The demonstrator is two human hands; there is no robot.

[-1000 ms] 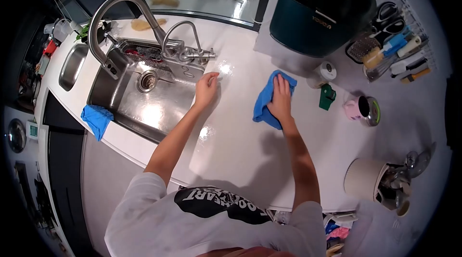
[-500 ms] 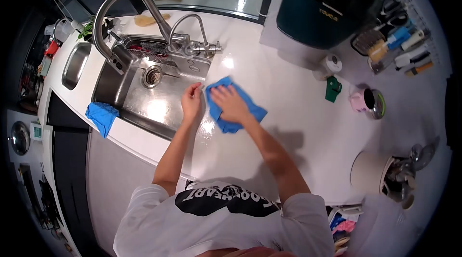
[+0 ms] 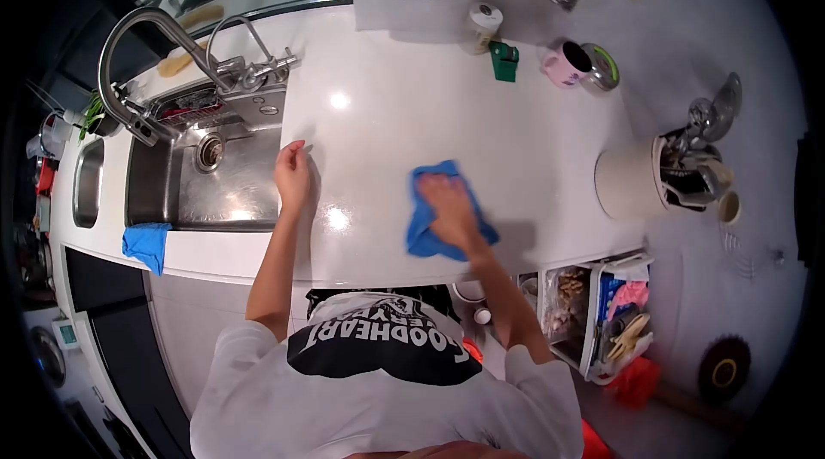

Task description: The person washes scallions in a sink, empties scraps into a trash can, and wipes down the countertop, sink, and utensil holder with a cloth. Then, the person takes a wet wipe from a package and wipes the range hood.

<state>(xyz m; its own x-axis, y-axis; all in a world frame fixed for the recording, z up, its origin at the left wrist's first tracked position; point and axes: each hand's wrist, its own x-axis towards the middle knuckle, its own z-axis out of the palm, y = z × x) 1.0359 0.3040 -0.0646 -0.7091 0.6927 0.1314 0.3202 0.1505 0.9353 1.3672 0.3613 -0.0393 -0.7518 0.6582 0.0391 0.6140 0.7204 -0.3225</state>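
Observation:
On the white countertop [image 3: 369, 240], my right hand [image 3: 449, 203] grips a rumpled blue cloth [image 3: 424, 238] and presses it against the surface. The fingers are a little blurred, with cloth showing around them. Beside the sink's right edge is my left hand [image 3: 293, 175], its fingers curled together and nothing visible in them. The steel sink [image 3: 236, 180] lies to its left. A second blue cloth [image 3: 146, 244] hangs over the front edge by the sink.
Along the back are a jar [image 3: 484, 25], a green object [image 3: 504, 61], a pink mug [image 3: 565, 65] and a round tin [image 3: 601, 68]. A utensil holder [image 3: 627, 180] stands at the right. The faucet [image 3: 107, 72] arches over the sink. An open drawer [image 3: 593, 321] is below the counter.
My right hand and the cloth went left to the sink side, then back right and nearer the front edge. My left hand stays beside the sink. The view has shifted.

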